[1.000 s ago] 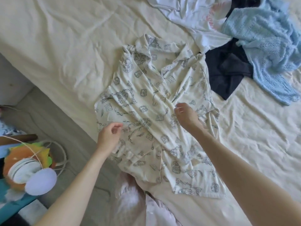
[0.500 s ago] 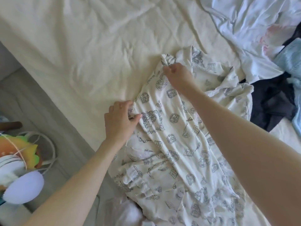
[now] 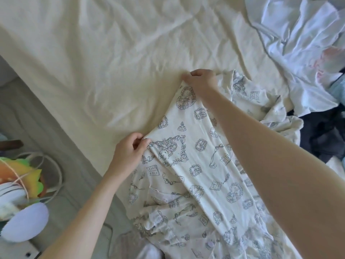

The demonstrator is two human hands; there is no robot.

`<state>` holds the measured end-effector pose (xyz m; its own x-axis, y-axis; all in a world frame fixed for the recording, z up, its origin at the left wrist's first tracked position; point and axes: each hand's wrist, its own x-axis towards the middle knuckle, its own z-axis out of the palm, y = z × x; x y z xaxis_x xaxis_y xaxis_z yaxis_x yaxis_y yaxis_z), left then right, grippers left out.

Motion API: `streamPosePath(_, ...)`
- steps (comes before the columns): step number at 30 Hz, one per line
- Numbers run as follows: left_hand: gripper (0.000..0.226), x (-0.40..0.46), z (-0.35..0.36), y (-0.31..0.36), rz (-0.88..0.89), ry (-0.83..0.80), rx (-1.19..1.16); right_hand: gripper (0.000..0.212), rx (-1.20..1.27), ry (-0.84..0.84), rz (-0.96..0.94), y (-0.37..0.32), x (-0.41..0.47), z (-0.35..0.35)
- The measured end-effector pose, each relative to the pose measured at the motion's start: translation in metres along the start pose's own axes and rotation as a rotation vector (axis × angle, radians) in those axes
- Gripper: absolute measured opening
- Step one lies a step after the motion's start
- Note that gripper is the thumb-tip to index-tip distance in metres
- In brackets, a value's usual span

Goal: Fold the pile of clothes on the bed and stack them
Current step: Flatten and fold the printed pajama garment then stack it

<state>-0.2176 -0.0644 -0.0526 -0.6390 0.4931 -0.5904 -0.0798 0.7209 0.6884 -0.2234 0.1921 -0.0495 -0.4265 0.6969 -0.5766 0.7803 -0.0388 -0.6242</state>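
Observation:
A cream printed shirt (image 3: 196, 165) with grey drawings lies spread on the bed (image 3: 112, 53), its lower part bunched at the bed's near edge. My left hand (image 3: 130, 148) pinches the shirt's left edge. My right hand (image 3: 200, 81) grips the far left corner of the fabric, with my forearm lying across the shirt. The strip of cloth between both hands is pulled taut. The unfolded pile sits at the right: a white garment (image 3: 298, 43), a dark navy one (image 3: 324, 135) and a sliver of light blue knit (image 3: 338, 88).
The bed's left edge runs diagonally down to a grey floor (image 3: 61, 146). On the floor at the left lie a white cable (image 3: 56, 171), a colourful plush toy (image 3: 20, 176) and white headphones (image 3: 24, 223).
Both hands moved from the shirt's middle to its left edge and took hold of it, the right hand reaching farther up. The view shifted left, pushing the pile toward the right edge.

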Motion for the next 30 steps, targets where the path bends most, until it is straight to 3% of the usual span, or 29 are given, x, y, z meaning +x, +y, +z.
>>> streamPosePath(5, 0.011, 0.002, 0.003, 0.002, -0.016, 0.03, 0.125, 0.011, 0.061, -0.035, -0.002, 0.003, -0.01, -0.007)
streamPosePath(9, 0.013, 0.0, 0.009, 0.026, 0.034, 0.122, 0.248, 0.032, 0.033, 0.025, -0.146, 0.024, -0.044, -0.046)
streamPosePath(11, 0.023, 0.002, 0.018, 0.047, 0.184, 0.215, 0.367, 0.028, 0.044, 0.117, -0.142, 0.048, -0.06, -0.073)
streamPosePath(14, 0.019, 0.009, 0.046, 0.089, 0.425, 0.264, 0.517, 0.02, 0.013, 0.331, -0.049, 0.096, -0.077, -0.117)
streamPosePath(17, 0.015, 0.018, 0.09, 0.129, 0.563, 0.114, 0.511, 0.011, -0.076, 0.556, 0.129, 0.148, -0.087, -0.16)
streamPosePath(19, 0.018, 0.027, 0.124, 0.154, 0.63, 0.021, 0.516, 0.025, -0.104, 0.62, 0.231, 0.176, -0.085, -0.182)
streamPosePath(23, 0.028, 0.061, 0.202, 0.205, 0.747, -0.066, 0.607, 0.05, -0.183, 0.575, 0.328, 0.204, -0.067, -0.204)
streamPosePath(26, 0.037, 0.098, 0.251, 0.243, 0.81, -0.136, 0.725, 0.045, -0.107, 0.508, 0.336, 0.208, -0.047, -0.214)
streamPosePath(28, 0.042, 0.12, 0.273, 0.259, 0.731, -0.221, 0.802, 0.03, -0.097, 0.486, 0.266, 0.214, -0.037, -0.219)
streamPosePath(30, 0.037, 0.134, 0.285, 0.263, 0.635, -0.298, 0.878, 0.04, -0.061, 0.426, 0.176, 0.217, -0.036, -0.224)
